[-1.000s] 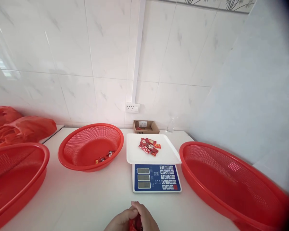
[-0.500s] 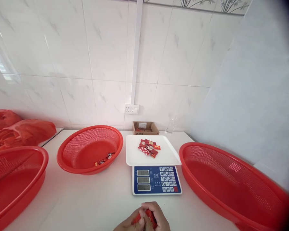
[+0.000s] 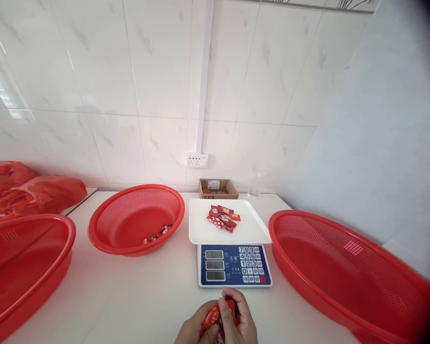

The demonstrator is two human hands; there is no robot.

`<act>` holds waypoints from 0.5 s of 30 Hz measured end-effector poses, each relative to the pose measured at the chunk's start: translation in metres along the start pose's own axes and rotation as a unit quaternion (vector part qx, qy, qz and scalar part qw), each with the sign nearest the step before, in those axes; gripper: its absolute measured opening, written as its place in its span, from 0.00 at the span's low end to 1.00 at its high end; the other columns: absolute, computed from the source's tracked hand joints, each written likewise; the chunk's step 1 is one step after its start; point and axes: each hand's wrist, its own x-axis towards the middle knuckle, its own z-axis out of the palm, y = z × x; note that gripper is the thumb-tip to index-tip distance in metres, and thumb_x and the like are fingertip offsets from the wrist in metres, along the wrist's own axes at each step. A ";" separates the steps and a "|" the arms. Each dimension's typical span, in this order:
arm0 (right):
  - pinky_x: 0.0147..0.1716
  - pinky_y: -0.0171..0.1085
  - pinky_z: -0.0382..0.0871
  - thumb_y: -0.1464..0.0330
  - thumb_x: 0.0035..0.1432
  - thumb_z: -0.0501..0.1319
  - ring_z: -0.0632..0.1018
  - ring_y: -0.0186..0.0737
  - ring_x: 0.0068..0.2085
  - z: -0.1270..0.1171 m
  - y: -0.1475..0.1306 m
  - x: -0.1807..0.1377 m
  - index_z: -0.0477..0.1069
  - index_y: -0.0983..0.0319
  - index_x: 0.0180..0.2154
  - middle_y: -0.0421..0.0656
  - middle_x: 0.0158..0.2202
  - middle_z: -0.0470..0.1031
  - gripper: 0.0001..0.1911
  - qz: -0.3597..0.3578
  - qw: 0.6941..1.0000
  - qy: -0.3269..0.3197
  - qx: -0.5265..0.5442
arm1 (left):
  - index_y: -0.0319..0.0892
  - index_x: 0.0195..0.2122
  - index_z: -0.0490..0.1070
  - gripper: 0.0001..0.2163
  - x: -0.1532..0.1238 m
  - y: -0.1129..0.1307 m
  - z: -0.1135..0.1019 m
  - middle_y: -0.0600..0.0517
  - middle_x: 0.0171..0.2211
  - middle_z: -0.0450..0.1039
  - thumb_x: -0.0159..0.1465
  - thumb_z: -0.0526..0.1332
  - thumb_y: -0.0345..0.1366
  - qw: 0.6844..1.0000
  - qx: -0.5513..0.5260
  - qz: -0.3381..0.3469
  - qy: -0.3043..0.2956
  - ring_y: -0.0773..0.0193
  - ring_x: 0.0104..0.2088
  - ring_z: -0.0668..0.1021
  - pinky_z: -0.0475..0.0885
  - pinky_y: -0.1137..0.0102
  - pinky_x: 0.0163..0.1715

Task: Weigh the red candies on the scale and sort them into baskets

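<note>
Close in front of the scale, my left hand [image 3: 197, 327] and my right hand [image 3: 239, 317] are cupped together. Both are closed around small red wrapped packets [image 3: 211, 319], partly covered by my fingers. Just beyond them stands a digital scale [image 3: 235, 265] with a blue keypad and three displays, whose digits are too faint to read. On its white weighing tray [image 3: 200, 224] lies a small pile of red packets [image 3: 222, 217], some dotted or printed.
A red basket [image 3: 136, 191] left of the scale has several small packets at its bottom. Further red baskets stand at far left [image 3: 69, 234] and right [image 3: 290, 267]. Behind are a cardboard box [image 3: 218, 193], a clear plastic item [image 3: 255, 186] and red plastic bags [image 3: 39, 193].
My hands have risen slightly toward the scale, and more of the red packets shows between my fingers. The pile on the tray looks the same. The view has shifted a little.
</note>
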 end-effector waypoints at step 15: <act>0.13 0.25 0.56 0.50 0.35 0.69 0.64 0.25 0.16 -0.009 0.005 0.021 0.64 0.59 0.38 0.31 0.20 0.66 0.31 0.243 0.930 -0.109 0.253 | 0.41 0.51 0.63 0.31 0.005 0.020 -0.014 0.54 0.25 0.68 0.55 0.54 0.60 0.982 -0.016 -0.015 0.187 0.68 0.21 0.70 0.70 0.71 0.24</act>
